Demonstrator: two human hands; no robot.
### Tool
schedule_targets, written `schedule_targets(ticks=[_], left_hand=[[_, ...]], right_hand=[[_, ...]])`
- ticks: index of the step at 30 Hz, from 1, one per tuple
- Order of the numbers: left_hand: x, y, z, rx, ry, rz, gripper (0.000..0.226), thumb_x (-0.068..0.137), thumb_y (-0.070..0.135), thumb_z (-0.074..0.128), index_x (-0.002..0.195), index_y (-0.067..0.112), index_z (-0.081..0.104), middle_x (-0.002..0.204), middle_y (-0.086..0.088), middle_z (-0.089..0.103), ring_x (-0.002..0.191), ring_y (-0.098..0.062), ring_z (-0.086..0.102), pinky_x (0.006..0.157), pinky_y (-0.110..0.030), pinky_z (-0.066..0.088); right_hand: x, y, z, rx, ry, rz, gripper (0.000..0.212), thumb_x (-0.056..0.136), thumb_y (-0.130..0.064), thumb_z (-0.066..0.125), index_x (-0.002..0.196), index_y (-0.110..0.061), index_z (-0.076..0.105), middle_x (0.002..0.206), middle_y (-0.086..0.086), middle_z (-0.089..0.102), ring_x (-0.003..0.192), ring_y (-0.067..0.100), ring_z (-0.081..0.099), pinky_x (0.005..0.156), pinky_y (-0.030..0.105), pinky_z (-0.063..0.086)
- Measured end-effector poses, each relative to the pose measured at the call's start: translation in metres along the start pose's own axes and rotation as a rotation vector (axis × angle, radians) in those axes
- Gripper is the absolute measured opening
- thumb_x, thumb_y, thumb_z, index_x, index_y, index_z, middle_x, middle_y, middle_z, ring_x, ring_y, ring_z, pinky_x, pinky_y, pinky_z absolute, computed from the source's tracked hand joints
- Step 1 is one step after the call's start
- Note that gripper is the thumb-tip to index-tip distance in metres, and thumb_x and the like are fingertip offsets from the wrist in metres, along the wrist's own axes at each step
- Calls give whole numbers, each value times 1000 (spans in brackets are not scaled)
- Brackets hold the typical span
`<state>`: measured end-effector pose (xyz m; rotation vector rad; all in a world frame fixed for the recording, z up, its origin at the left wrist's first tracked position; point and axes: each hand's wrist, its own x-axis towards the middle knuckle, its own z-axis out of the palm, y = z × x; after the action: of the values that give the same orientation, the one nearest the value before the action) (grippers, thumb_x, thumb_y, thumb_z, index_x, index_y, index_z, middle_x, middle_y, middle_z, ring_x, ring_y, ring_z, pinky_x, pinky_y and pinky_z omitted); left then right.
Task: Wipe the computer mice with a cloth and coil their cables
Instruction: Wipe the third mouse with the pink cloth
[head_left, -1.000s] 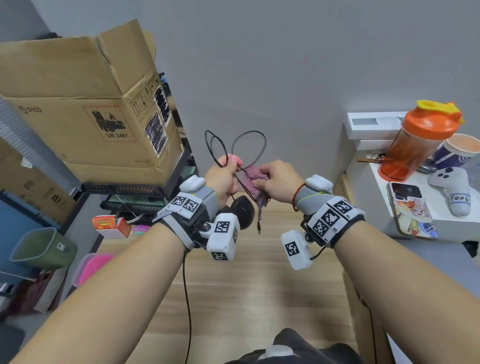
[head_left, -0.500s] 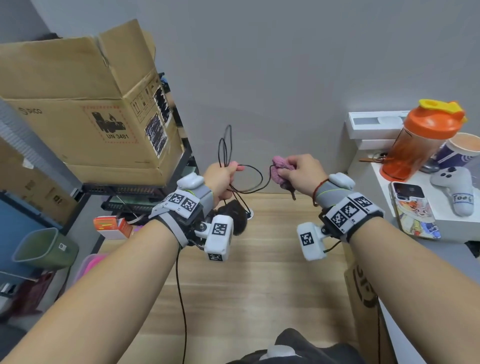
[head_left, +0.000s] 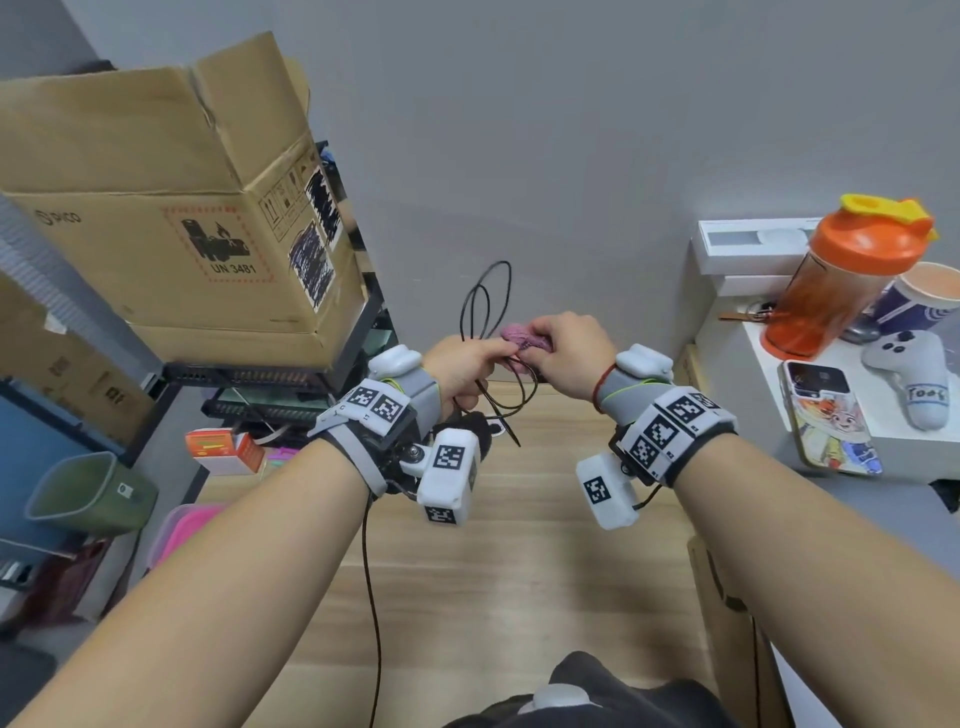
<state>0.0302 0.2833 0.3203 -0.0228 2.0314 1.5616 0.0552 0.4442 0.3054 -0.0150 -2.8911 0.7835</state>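
Note:
My left hand (head_left: 465, 364) grips several loops of a thin black mouse cable (head_left: 485, 301), which stand up above my fist and hang below it. The black mouse (head_left: 475, 426) sits under my left wrist, mostly hidden by the wrist tracker. My right hand (head_left: 563, 353) pinches a bunched pink cloth (head_left: 519, 335) and a stretch of the cable, right against my left hand's fingers. Both hands are held above the wooden table (head_left: 467, 571).
A large cardboard box (head_left: 171, 208) on a black rack stands at the left, a green bin (head_left: 88, 493) and a pink tub (head_left: 187, 525) below it. On the white shelf (head_left: 883, 441) at the right are an orange shaker bottle (head_left: 841, 280), a paper cup, a phone (head_left: 826, 415) and a white controller (head_left: 914, 374). Another black cable (head_left: 370, 597) hangs down toward me.
My right hand, which had pulled away to the right with the cloth, has come back to meet my left hand. The cable loops above my left hand have shifted.

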Motion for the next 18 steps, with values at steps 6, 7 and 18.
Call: schedule_targets(ticks=[6,7,18], left_hand=[[-4,0,-3,-43,-25,-17,18,95,26,61,99,8,58,42,11,21,33,-5,13,35,-16,10],[-5,-1,-2,-39,-24,-24,18,96,26,61,97,7,59,42,11,21,33,-5,13,35,-16,10],[4,-8,-35,-300,-83,-77,28,101,27,50,77,15,49,40,10,20,31,-4,9,33,-15,6]], right_hand=[[-6,17,11,-60,-64,3,17,92,-36,56,94,-21,62,84,2,66,87,30,59,70,37,48],[-7,19,12,-64,-83,12,21,93,-37,55,101,-20,64,89,4,69,89,31,60,73,38,49],[-30,78,12,268,-92,267,19,98,-19,50,90,-12,66,88,2,73,93,32,65,85,36,49]])
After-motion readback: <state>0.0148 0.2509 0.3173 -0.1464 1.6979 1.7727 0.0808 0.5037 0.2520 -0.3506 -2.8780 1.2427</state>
